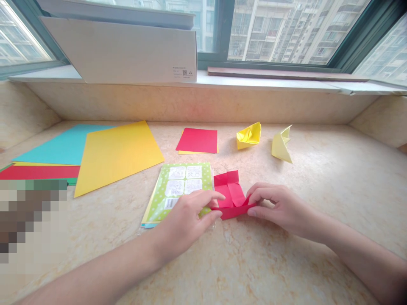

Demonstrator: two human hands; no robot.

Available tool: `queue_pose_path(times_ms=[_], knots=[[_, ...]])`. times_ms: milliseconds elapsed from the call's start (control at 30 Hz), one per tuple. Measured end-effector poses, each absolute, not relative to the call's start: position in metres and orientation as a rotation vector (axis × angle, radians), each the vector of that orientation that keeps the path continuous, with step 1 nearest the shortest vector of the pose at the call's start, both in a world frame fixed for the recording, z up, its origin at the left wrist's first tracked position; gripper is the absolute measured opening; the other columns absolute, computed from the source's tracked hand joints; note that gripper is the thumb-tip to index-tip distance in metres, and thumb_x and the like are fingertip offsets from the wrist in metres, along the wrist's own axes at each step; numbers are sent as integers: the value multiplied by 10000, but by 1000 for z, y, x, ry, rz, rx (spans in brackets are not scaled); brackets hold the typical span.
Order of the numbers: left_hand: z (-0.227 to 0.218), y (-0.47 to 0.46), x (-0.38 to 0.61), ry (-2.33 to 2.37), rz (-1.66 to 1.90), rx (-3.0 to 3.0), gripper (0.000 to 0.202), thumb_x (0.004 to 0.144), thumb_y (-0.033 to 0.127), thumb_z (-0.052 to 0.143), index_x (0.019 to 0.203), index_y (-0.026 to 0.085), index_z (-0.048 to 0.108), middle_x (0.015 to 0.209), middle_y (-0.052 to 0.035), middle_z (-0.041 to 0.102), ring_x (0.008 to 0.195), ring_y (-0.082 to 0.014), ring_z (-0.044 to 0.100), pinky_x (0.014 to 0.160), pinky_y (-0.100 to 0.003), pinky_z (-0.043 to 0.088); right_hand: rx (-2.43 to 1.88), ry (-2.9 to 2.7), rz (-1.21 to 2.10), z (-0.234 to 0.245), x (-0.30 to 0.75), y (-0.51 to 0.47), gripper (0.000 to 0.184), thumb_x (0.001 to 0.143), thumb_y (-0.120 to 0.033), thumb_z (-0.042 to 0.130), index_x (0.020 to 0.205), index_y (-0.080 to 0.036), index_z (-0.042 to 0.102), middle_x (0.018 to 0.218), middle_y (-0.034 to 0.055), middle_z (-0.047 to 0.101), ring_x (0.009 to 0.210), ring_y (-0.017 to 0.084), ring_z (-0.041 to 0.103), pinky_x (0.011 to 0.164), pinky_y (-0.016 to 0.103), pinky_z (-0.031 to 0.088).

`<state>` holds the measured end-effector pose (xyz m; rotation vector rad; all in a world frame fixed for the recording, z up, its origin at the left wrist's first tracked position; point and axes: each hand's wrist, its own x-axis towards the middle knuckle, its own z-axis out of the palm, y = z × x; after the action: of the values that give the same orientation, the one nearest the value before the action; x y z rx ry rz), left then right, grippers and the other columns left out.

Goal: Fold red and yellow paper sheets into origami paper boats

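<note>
A partly folded red paper (229, 192) lies on the marble counter (318, 178) in front of me. My left hand (187, 218) pinches its left edge between thumb and forefinger. At the paper's right edge, my right hand (280, 205) has its fingers curled and pinching it. The paper's flaps are folded inward at the top. Just left of it lies a green paper pack (181, 186), partly under my left hand.
Large yellow (117, 152), teal (63, 148) and red (38, 172) sheets lie at the left. A small red square (197, 140) sits at the back centre. Two yellow folded figures (249, 135) (281, 145) stand at the back right. A white box (127, 51) rests on the sill.
</note>
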<state>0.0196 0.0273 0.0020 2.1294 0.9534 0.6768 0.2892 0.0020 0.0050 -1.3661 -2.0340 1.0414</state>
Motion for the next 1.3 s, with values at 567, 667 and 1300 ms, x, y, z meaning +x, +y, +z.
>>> queue_pose_path(times_ms=[567, 667, 1300], knots=[[0, 27, 18, 746, 672, 2276, 336, 961, 131, 620, 1275, 251, 633, 1151, -28, 732, 1073, -193, 668, 984, -366, 523, -1426, -1998, 1077, 2, 290, 2, 103, 948, -271, 638, 881, -221, 698, 926, 14, 705, 819, 177, 621, 733, 316, 493], [-2, 28, 18, 666, 693, 2308, 267, 974, 109, 588, 1210, 219, 648, 1189, -47, 696, 1112, -188, 640, 989, -347, 509, -1413, -2006, 1094, 1, 290, 2, 108, 943, -266, 638, 856, -224, 689, 948, 14, 710, 832, 179, 624, 756, 324, 492], [-6, 32, 21, 905, 751, 2287, 192, 910, 152, 704, 756, 169, 590, 842, -12, 677, 801, -163, 636, 706, -280, 469, -1459, -1962, 1079, 7, 291, 5, 196, 915, -336, 696, 756, -226, 726, 995, 22, 739, 879, 194, 669, 791, 337, 494]])
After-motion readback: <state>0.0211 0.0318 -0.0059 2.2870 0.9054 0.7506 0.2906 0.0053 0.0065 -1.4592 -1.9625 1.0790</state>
